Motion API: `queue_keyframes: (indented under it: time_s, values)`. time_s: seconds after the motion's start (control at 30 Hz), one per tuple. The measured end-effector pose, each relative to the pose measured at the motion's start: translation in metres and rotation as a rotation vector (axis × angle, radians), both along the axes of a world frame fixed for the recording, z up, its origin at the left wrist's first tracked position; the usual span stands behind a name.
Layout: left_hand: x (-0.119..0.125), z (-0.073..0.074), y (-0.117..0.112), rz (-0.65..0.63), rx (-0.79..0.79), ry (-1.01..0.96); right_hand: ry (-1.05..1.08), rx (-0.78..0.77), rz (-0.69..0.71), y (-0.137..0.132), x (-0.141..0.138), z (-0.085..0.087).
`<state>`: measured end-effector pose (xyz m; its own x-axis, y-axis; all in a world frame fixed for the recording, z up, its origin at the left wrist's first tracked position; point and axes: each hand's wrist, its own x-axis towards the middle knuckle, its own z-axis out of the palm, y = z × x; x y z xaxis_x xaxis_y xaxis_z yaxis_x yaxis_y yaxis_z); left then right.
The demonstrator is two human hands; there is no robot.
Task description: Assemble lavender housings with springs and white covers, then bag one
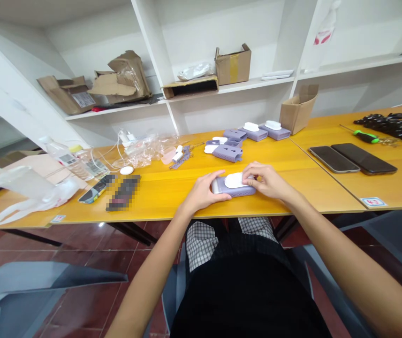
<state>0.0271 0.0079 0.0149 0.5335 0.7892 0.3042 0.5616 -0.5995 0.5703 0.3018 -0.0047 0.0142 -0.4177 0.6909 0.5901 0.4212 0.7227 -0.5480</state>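
Note:
A purple plastic case (243, 192) with a patterned side lies flat at the table's front edge, directly before me. My left hand (204, 190) grips its left end, thumb along the near side and fingers at the far side. On top of the case sits a white oval piece (233, 180). The bent fingers of my right hand (264, 179) are closed on the right end of this piece; their tips are partly hidden. Behind them lie loose purple cases (227, 153) with white pieces, and two cases topped by white ovals (273, 125).
Small white and purple parts (181, 157) and clear plastic bags (147, 148) lie left of centre. Phones (362, 158) and a green-black screwdriver (366, 136) lie right. Far left are a plastic cup (25, 180) and a bottle (60, 152). Shelves with cardboard boxes (234, 65) stand behind.

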Motion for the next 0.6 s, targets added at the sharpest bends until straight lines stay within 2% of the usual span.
queue_keyframes:
  time_s: [0.17,0.37,0.6]
  values:
    - [0.003,0.0,-0.002,0.042,-0.011,0.023,0.002,0.034,-0.024,0.004,0.004,-0.004]
    - [0.004,-0.001,-0.001,0.042,0.011,0.031,0.019,0.07,-0.076,0.001,-0.006,-0.002]
    - [0.004,0.0,-0.003,0.01,0.023,0.017,0.161,-0.064,-0.108,0.0,-0.001,0.002]
